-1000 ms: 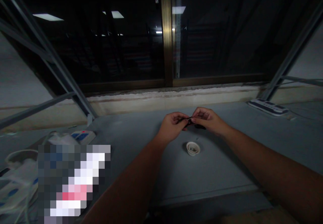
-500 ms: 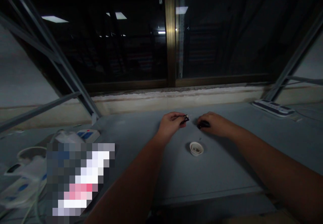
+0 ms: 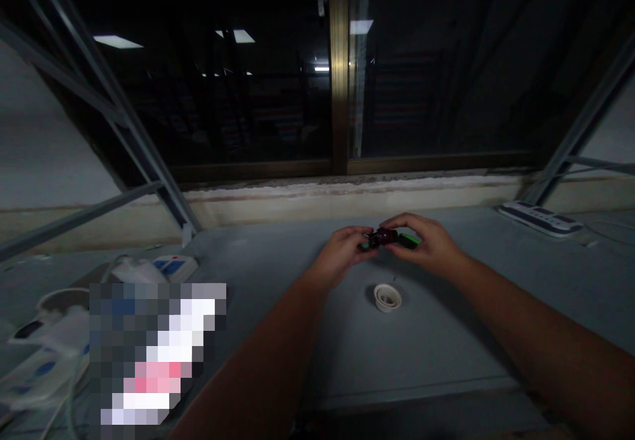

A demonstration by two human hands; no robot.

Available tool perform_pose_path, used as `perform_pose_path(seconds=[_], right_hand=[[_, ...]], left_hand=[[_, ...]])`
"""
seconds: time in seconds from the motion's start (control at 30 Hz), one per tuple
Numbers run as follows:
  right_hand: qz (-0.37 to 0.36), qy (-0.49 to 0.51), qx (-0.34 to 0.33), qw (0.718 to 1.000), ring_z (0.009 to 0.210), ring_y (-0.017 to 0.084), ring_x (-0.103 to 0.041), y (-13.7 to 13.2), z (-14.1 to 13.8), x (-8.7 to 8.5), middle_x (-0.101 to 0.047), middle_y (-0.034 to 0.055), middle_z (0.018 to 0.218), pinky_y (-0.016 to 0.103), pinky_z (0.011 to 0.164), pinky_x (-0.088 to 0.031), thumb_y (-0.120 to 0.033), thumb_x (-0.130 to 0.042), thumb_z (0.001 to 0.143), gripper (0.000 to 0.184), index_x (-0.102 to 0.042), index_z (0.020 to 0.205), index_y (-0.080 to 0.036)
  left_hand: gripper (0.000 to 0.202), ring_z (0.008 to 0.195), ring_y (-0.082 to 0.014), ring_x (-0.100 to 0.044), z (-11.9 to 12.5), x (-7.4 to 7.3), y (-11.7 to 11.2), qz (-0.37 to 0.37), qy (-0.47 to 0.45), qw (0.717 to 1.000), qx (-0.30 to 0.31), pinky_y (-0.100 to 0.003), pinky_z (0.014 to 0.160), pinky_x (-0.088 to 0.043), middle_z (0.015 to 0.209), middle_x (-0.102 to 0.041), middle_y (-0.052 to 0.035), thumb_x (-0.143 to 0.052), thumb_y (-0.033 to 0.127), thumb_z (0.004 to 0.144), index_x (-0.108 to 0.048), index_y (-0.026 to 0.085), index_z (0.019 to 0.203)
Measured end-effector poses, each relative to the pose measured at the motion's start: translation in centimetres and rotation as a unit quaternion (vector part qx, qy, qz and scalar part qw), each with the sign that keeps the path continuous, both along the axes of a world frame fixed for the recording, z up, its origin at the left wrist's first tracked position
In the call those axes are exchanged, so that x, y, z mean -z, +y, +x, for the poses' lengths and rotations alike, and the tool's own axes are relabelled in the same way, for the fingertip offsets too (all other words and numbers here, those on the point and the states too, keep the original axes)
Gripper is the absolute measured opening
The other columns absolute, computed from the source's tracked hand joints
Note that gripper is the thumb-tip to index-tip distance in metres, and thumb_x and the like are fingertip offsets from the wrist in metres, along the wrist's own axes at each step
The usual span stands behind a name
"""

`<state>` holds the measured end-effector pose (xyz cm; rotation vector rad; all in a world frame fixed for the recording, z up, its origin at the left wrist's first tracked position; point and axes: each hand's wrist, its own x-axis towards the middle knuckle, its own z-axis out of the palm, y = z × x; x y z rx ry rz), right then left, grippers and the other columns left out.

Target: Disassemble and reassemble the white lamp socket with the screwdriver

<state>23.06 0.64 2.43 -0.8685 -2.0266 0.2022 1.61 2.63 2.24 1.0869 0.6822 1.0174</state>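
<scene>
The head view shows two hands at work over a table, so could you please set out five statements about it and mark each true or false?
1. The left hand and the right hand both have fingers on small dark parts. True.
2. A small white container stands on the table, nearer the person than the hands. True.
3. The right hand is gripping the white container's rim. False: neither hand touches it.
4. Some green shows beside the dark parts. True.
5. The window is filled with bright daylight. False: its glass is dark, with light patches showing in it.
</scene>
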Motion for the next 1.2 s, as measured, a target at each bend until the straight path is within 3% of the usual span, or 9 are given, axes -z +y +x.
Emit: perform_pose_path(seconds=[0.23,0.37,0.53,0.73,0.87,1.0,1.2], right_hand=[[0.035,-0.059,-0.030,0.997,0.102,0.023,-0.068,0.0,-1.0,0.0,-0.073,0.0071,0.109,0.038,0.090,-0.054,-0.018,-0.072,0.083,0.037,-0.064,0.119,-0.024],[0.048,-0.056,-0.036,0.997,0.100,0.021,-0.067,0.0,-1.1,0.0,-0.072,0.0066,0.108,0.037,0.089,-0.054,-0.016,-0.072,0.083,0.039,-0.064,0.120,-0.023],[0.056,-0.050,-0.046,0.996,0.100,0.021,-0.067,0.0,-1.3,0.1,-0.072,0.0061,0.107,0.036,0.090,-0.053,-0.016,-0.073,0.083,0.037,-0.064,0.119,-0.023],[0.058,-0.046,-0.049,0.996,0.105,0.021,-0.065,0.1,-1.5,0.1,-0.070,0.0071,0.111,0.037,0.093,-0.052,-0.019,-0.073,0.085,0.036,-0.063,0.119,-0.024],[-0.013,0.010,-0.034,0.999,0.108,0.023,-0.063,0.5,-1.0,0.6,-0.066,0.0096,0.117,0.040,0.095,-0.051,-0.029,-0.074,0.086,0.037,-0.062,0.120,-0.023],[-0.127,0.072,-0.048,0.988,0.098,0.021,-0.067,1.4,-0.5,1.7,-0.071,0.0082,0.107,0.036,0.088,-0.053,-0.037,-0.068,0.092,0.028,-0.063,0.115,-0.021],[-0.154,0.057,-0.071,0.984,0.084,0.017,-0.064,1.9,-0.3,2.3,-0.068,0.0037,0.090,0.029,0.077,-0.051,-0.039,-0.062,0.095,0.021,-0.064,0.101,-0.019]], left_hand=[[0.028,0.093,-0.0220,-0.070,0.2,0.0,-0.1,0.008,-0.012,0.998,0.056,-0.037,0.090,-0.057,0.105,-0.074,-0.0146,-0.071,0.029,0.077,-0.074,0.010,0.097],[0.028,0.089,-0.0206,-0.070,0.3,0.0,-0.3,0.010,-0.004,0.998,0.056,-0.038,0.091,-0.056,0.105,-0.074,-0.0148,-0.075,0.029,0.076,-0.074,0.010,0.097],[0.032,0.099,-0.0222,-0.070,0.2,0.0,-0.6,0.022,0.023,0.998,0.055,-0.035,0.093,-0.054,0.109,-0.074,-0.0141,-0.084,0.024,0.071,-0.074,0.011,0.099],[0.038,0.084,-0.0171,-0.071,0.2,0.3,-0.4,0.034,0.032,0.998,0.041,-0.031,0.082,-0.056,0.099,-0.075,-0.0116,-0.090,0.025,0.068,-0.074,0.010,0.099],[0.036,0.082,-0.0176,-0.071,-0.1,0.1,0.0,0.052,0.007,0.999,-0.005,-0.034,0.083,-0.057,0.097,-0.075,-0.0115,-0.089,0.021,0.069,-0.073,0.010,0.100],[0.036,0.081,-0.0153,-0.070,-0.4,-0.1,0.2,0.098,-0.001,0.995,-0.021,-0.032,0.085,-0.055,0.096,-0.075,-0.0088,-0.086,0.016,0.070,-0.073,0.011,0.103],[0.034,0.092,-0.0161,-0.071,-0.6,-0.5,-0.3,0.173,0.062,0.983,-0.002,-0.029,0.090,-0.053,0.102,-0.076,-0.0092,-0.080,0.009,0.072,-0.071,0.012,0.105]])
